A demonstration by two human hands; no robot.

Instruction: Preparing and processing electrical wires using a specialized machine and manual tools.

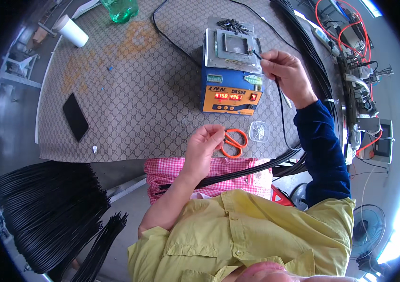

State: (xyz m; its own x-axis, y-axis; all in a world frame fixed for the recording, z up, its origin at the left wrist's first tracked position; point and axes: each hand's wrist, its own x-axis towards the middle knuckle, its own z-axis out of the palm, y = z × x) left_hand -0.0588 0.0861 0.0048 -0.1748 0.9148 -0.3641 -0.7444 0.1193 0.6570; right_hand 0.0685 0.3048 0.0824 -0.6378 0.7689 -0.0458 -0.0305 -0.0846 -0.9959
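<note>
My right hand (288,77) pinches a thin black cable (257,55), its end over the square metal-rimmed opening (236,45) on top of a blue and orange box (230,96) with a red lit display. The cable runs down from the hand along the table's right side. Near the table's front edge is my left hand (202,146), its thumb and forefinger pressed together; whatever they may hold is too small to make out. Its fingertips are right beside the orange scissors handles (243,136). To the right of these lies a small clear plastic dish (259,131).
Dark scraps (233,26) lie behind the opening. On the patterned table (134,108) are a black phone-like slab (75,117), a white cup (71,31) and a green bottle (121,9). Bundled black cables (49,207) hang at lower left; more cables (310,61) line the right edge.
</note>
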